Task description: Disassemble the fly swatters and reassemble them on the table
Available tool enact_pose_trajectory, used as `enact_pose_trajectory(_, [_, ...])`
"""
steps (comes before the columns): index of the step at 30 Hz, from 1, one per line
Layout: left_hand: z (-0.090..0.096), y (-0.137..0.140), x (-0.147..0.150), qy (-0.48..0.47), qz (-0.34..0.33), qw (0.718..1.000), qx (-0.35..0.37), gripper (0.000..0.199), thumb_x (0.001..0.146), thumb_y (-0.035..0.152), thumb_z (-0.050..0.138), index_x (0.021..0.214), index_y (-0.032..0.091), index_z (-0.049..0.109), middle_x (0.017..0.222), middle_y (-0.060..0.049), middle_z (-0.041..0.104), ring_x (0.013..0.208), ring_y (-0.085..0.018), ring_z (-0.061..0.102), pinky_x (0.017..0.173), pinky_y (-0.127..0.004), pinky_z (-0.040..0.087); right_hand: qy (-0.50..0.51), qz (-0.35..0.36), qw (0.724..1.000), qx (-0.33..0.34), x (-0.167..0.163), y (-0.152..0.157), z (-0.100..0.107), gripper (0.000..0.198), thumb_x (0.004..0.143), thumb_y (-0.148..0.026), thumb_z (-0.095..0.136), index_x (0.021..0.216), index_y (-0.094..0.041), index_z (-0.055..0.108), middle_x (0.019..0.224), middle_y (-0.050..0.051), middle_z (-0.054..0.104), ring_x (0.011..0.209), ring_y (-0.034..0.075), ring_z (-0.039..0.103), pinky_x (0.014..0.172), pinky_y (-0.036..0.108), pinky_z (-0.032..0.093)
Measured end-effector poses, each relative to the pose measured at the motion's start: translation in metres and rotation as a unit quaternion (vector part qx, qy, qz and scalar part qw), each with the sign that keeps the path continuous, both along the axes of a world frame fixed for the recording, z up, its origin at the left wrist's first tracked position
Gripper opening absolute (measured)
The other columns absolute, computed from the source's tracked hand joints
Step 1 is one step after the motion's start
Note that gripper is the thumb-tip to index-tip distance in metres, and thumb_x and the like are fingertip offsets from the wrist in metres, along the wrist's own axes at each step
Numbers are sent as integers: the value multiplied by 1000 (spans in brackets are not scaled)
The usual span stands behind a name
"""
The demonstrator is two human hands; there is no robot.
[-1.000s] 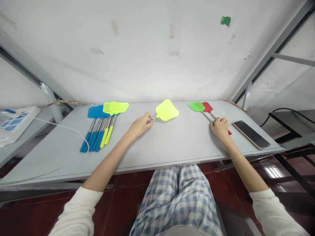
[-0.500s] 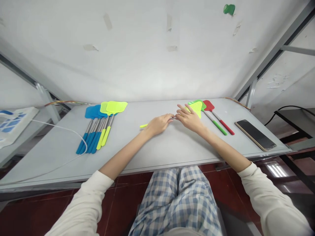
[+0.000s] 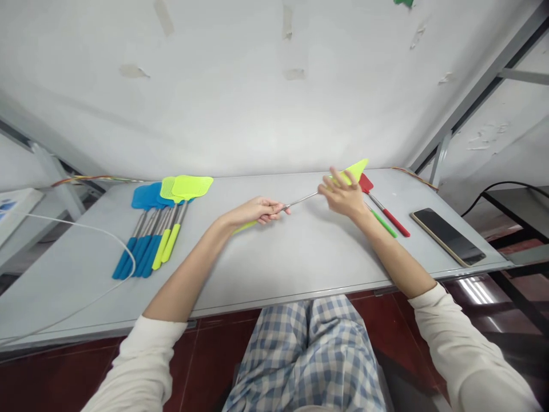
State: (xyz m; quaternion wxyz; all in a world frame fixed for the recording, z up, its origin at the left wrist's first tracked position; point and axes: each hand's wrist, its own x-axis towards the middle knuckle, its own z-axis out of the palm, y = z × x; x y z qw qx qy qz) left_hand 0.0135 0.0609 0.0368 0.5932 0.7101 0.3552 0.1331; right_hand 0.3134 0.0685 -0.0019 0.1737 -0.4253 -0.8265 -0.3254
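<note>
A yellow fly swatter (image 3: 302, 200) with a thin metal shaft is stretched between both hands over the table. My left hand (image 3: 259, 212) is closed round the part where the yellow handle meets the shaft. At the head end, my right hand (image 3: 343, 196) grips the swatter near its yellow paddle, some fingers raised and partly covering it. Just beyond that hand lie a red fly swatter (image 3: 388, 212) and a green fly swatter (image 3: 381, 222), whose head is hidden. To the left, blue fly swatters (image 3: 139, 246) and yellow fly swatters (image 3: 175, 220) lie side by side.
A phone (image 3: 448, 236) rests at the table's right end. A white cable (image 3: 115, 237) curves across the left side of the table (image 3: 274, 269). The white wall (image 3: 240, 114) rises behind, with metal frame posts (image 3: 467, 103) at the sides.
My hands have moved apart, left hand leftward and right hand rightward, showing more of the metal shaft. The swatter's paddle has tilted and risen. The view has shifted slightly.
</note>
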Motion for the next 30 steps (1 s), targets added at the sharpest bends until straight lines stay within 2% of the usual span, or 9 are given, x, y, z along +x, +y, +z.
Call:
enact_pose_trajectory(4, [4, 8, -17, 68, 12, 988, 135, 47, 88, 54, 50, 107, 15, 69, 62, 4, 39, 54, -7, 34, 53, -21, 30, 53, -92, 994, 12, 30, 9, 7, 25, 93, -16, 42, 103, -24, 63, 122, 7, 65, 134, 26, 44, 108, 51, 24])
enact_pose_trajectory(7, [-4, 11, -16, 113, 75, 958, 253, 46, 89, 52, 47, 108, 18, 71, 66, 1, 52, 60, -10, 44, 60, -23, 37, 81, -115, 990, 26, 14, 4, 4, 28, 95, -17, 38, 108, -23, 62, 128, 9, 62, 136, 27, 41, 108, 52, 21])
enact_pose_trajectory(10, [-19, 6, -3, 94, 151, 931, 319, 40, 87, 47, 52, 110, 19, 69, 81, -2, 66, 73, -14, 56, 71, -25, 43, 63, -70, 995, 19, -24, -7, -2, 31, 99, -20, 34, 117, -19, 59, 125, 11, 62, 131, 26, 45, 108, 48, 22])
enact_pose_trajectory(14, [-34, -10, 19, 76, 193, 900, 383, 31, 89, 39, 50, 110, 20, 64, 94, -4, 69, 83, -16, 62, 77, -26, 47, -3, -10, 1000, -20, -55, -17, -2, 29, 100, -16, 32, 107, -18, 60, 93, 7, 65, 93, 20, 56, 87, 35, 32])
enact_pose_trajectory(18, [-38, -28, 36, 195, 172, 831, 492, 29, 92, 36, 45, 111, 20, 60, 99, -7, 70, 87, -19, 66, 76, -29, 46, -52, 41, 998, -13, -50, -18, 0, 32, 100, -13, 29, 104, -21, 60, 80, 4, 60, 75, 17, 47, 70, 32, 26])
enact_pose_trajectory(22, [-39, -26, 46, 351, 122, 799, 473, 34, 96, 40, 36, 103, 23, 64, 82, -6, 73, 76, -22, 68, 65, -28, 43, -62, 78, 995, -16, -40, -16, -8, 31, 101, -19, 32, 102, -21, 63, 72, 2, 56, 69, 17, 41, 65, 31, 23])
enact_pose_trajectory(25, [-37, -8, 32, 397, 97, 777, 478, 36, 96, 40, 35, 104, 26, 67, 84, -6, 74, 78, -22, 69, 64, -28, 42, -57, 54, 997, -26, -22, -9, -9, 31, 98, -14, 35, 99, -22, 65, 70, 2, 56, 67, 17, 40, 64, 31, 21])
enact_pose_trajectory(27, [-34, 8, 5, 425, 99, 758, 484, 36, 95, 41, 36, 107, 27, 67, 90, -6, 75, 81, -23, 70, 64, -28, 41, -39, 15, 999, -27, 2, -3, -4, 32, 95, -9, 37, 95, -22, 67, 69, 3, 56, 67, 17, 40, 64, 31, 22])
enact_pose_trajectory(30, [-28, 30, -48, 470, 138, 709, 508, 36, 93, 41, 40, 113, 26, 67, 99, -7, 75, 88, -24, 69, 65, -28, 41, -3, -55, 998, -10, 48, 5, 8, 30, 92, -9, 40, 89, -21, 67, 70, 4, 57, 68, 18, 42, 66, 31, 23])
